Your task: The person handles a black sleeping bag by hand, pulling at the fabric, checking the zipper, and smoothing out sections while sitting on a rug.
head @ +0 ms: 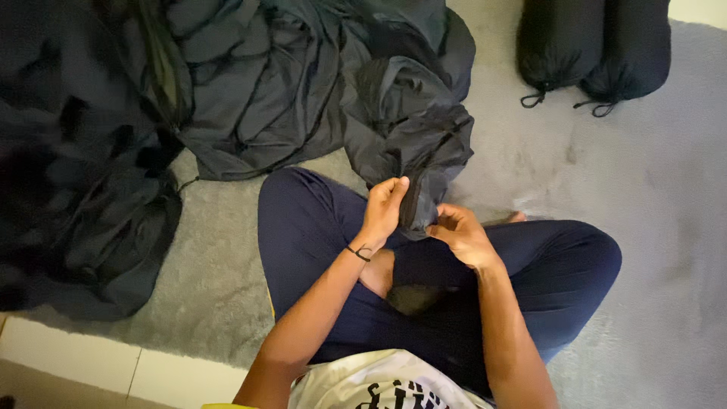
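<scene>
We pinch a corner of the dark nylon fabric (409, 121) between our left hand (382, 212) and right hand (458, 231), above the grey carpet's (666, 197) middle.

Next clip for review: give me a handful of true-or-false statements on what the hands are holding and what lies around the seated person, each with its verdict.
1. Both hands grip the same dark crumpled fabric piece. True: the left hand and right hand pinch its lower end.
2. Two stuffed black drawstring sacks lie side by side at the upper right. True.
3. The person sits on a bare wooden floor. False: they sit cross-legged on a grey carpet.
4. The left wrist carries a thin dark band. True.
5. The right hand rests flat on the knee. False: it is raised and closed on the fabric.
6. The person wears red shorts. False: dark blue trousers.
</scene>
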